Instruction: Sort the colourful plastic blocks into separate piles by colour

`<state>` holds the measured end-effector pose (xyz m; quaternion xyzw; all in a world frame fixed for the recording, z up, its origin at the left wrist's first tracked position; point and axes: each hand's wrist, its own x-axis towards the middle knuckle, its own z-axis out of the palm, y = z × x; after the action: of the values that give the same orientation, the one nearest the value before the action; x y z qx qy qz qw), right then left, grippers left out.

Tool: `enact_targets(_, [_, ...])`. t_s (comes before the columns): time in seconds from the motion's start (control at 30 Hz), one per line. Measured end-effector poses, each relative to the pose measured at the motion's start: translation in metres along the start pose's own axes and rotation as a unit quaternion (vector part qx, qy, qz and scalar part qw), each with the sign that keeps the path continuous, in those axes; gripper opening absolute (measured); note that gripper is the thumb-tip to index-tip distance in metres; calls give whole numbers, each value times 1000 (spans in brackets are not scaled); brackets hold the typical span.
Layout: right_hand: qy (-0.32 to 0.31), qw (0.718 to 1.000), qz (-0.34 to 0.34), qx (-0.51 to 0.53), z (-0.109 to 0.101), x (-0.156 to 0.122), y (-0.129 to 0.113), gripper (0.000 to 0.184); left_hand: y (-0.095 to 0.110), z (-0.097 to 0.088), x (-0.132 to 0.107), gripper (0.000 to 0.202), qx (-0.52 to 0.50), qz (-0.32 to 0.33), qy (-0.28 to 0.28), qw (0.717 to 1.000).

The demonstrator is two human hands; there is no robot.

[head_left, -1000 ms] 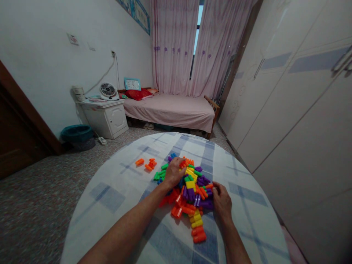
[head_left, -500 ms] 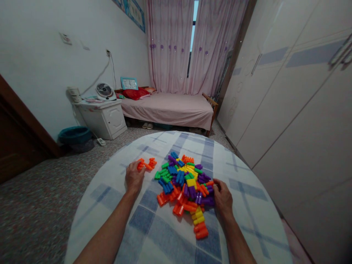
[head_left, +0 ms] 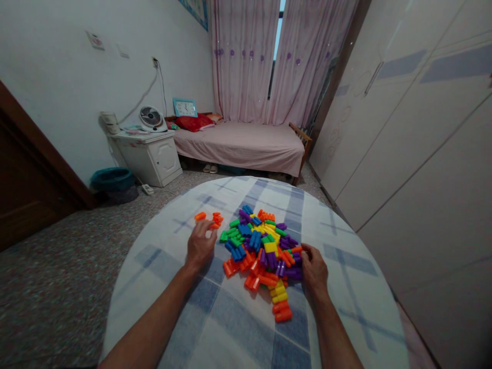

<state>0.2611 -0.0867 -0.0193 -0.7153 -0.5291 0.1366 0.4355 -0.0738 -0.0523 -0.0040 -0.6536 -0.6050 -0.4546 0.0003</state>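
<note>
In the head view, a heap of plastic building blocks [head_left: 255, 240] in orange, purple, blue, green and yellow lies on the round table. My left hand [head_left: 201, 245] is left of the heap, thumb and forefinger apart, its fingertips by a small group of orange blocks [head_left: 217, 219]. Another orange block [head_left: 200, 216] lies just beyond those fingers. At the heap's right edge, my right hand [head_left: 315, 267] has its fingers closed at the end of an orange block [head_left: 296, 249]. Purple blocks [head_left: 294, 273] lie against that hand; its fingertips are partly hidden.
A blue-and-white checked cloth [head_left: 238, 328] covers the table. Beyond stand a bed [head_left: 246, 143], a white bedside cabinet [head_left: 157, 159] with a fan [head_left: 151, 118], and a teal bin [head_left: 113, 180]. Along the right runs a white wardrobe [head_left: 403, 154].
My left hand has shifted right along the orange blocks, leaving one of them by itself to the left. My right hand stays at the heap's edge. The camera view has tilted slightly.
</note>
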Motion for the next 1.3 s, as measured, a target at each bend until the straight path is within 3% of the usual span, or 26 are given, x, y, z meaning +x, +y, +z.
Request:
enact_targets(0.1, [0,1000,3,-2,0,0,0,42,20,-12,-19,25,-49,4,-117,992])
enact_targets(0.17, [2,1000,2,-3,1,0,1,42,31,-21,-29,31,-57,10,-167,984])
enact_targets(0.37, [5,1000,-6,2,1,1,2,42,42,-31,-35,54,-6,50,-276,960])
enact_targets(0.47, [5,1000,-4,4,1,1,1,42,40,-26,-35,61,7,68,-293,954])
enact_targets(0.7, [6,1000,-3,0,1,0,1,44,37,-21,-39,53,-61,63,-287,954])
enact_targets(0.9, [5,1000,-3,3,1,0,1,43,34,-23,-37,43,-186,-72,-268,943])
enact_targets(1.07, [4,1000,-1,9,0,0,0,43,28,-19,-32,34,-282,-166,-238,915])
enact_targets(1.17, [3,1000,-2,7,0,0,0,43,23,-17,-27,36,-295,-192,-170,921])
enact_targets(1.3, [3,1000,-4,8,0,0,1,43,10,-22,-13,34,-212,-159,-21,964])
